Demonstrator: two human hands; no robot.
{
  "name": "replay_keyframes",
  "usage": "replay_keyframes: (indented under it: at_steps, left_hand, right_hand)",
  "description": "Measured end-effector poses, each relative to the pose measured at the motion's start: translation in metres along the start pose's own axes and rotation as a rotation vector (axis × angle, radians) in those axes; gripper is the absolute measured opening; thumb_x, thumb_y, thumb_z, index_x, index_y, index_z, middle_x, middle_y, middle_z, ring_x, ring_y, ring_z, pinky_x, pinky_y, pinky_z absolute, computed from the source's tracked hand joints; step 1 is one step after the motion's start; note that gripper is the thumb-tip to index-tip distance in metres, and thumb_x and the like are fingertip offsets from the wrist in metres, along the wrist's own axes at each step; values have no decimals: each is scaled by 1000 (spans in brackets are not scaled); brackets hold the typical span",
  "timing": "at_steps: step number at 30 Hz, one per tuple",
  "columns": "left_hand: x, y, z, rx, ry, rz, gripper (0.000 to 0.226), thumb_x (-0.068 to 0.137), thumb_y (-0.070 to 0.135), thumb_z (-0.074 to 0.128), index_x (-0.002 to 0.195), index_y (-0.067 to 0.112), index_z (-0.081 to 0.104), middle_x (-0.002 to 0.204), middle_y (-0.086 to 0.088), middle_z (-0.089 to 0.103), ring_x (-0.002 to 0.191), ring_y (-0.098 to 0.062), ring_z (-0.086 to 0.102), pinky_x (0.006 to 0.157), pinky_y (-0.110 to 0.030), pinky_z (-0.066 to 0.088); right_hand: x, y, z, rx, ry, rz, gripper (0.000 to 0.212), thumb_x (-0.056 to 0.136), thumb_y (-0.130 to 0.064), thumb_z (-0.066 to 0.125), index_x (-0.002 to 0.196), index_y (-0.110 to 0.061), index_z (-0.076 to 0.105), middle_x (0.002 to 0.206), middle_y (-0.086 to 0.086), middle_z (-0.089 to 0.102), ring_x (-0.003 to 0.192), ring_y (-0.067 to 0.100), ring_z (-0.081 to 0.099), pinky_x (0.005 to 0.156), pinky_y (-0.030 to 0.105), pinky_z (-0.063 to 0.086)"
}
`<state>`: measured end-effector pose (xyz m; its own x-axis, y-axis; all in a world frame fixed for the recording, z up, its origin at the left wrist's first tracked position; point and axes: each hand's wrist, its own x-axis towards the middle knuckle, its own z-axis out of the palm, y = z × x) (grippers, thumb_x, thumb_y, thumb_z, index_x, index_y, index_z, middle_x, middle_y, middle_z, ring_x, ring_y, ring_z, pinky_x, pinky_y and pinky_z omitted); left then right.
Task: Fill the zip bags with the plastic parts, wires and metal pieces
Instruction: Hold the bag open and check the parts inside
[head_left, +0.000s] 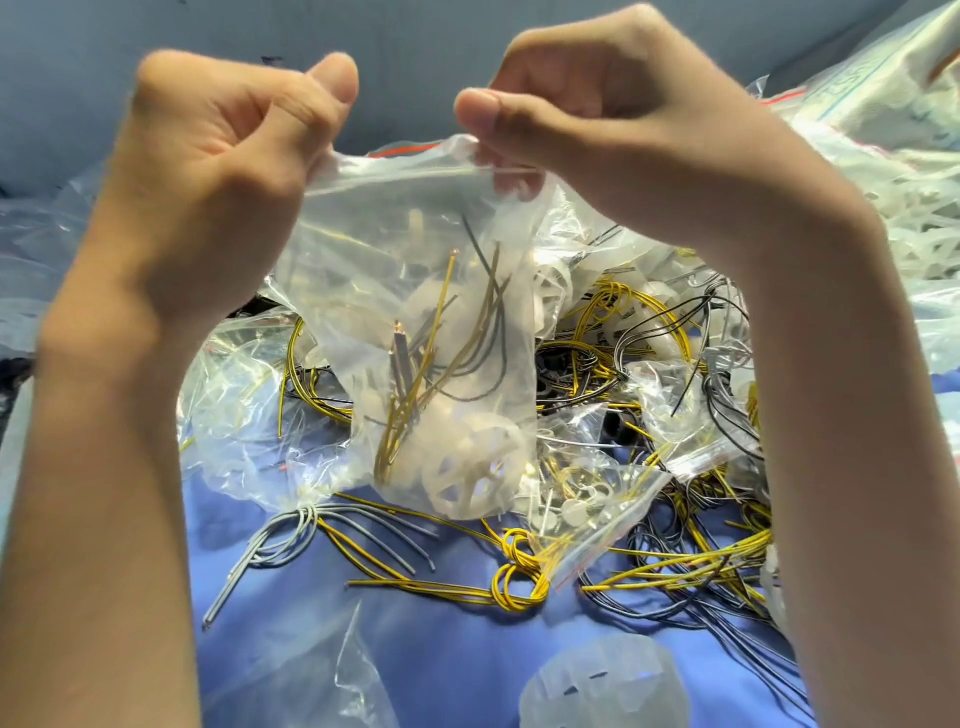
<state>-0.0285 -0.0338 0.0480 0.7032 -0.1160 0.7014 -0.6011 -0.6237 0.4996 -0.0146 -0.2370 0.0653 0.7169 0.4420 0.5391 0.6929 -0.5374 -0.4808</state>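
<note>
Hands raised side by side pinch the top edge of a clear zip bag (415, 322): the left hand (218, 171) grips its left corner, the right hand (613, 130) nips the seal strip between thumb and fingers. The bag hangs between them, holding yellow and dark wires (447, 364) and a white plastic wheel (467, 467). Beneath it, on blue cloth (441, 665), lie knotted yellow wires (519, 577), grey wires (291, 535) and more filled bags (597, 509).
</note>
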Motion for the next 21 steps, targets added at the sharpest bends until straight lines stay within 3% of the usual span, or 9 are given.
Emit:
replay_keyframes:
  at_steps: [3,5,8,12,15,21]
  left_hand:
    - [0,0,1,-59,-7,8,48,100,30,45,55,14,37,41,6,33,41,-6,32,47,-9,24]
    - [1,1,3,-94,-16,10,42,100,29,46,59,26,36,37,18,39,40,4,40,48,-3,28]
    - [1,1,5,-103,-25,-4,41,99,30,46,60,27,36,37,20,40,40,6,41,47,-3,28]
    - [2,-1,5,-107,-10,-15,42,98,36,48,59,26,36,37,18,40,39,4,40,45,-4,27]
    - [2,0,4,-123,-15,-7,46,98,37,48,57,21,34,36,15,36,37,2,37,43,-4,26]
    - [2,3,5,-124,-30,1,46,99,34,48,57,21,34,35,15,35,36,2,37,43,-3,25]
  right_hand:
    - [3,9,0,-74,-8,114,38,96,-48,47,86,-14,61,60,-9,48,51,0,42,50,20,28]
    - [6,17,3,-138,-46,194,47,95,-54,42,93,-12,62,74,-3,59,63,6,49,56,26,32]
    - [9,35,10,-297,-158,345,61,94,-57,38,104,-2,61,97,18,64,89,30,57,66,31,37]
    - [3,60,22,-458,-458,556,54,92,-56,48,118,-11,61,119,11,62,106,26,57,86,32,45]
    - [0,67,28,-544,-630,592,56,88,-54,57,129,-16,55,129,6,57,110,24,55,89,32,45]
    - [4,80,38,-536,-561,571,70,85,-57,58,141,-21,38,144,10,35,123,31,48,102,41,42]
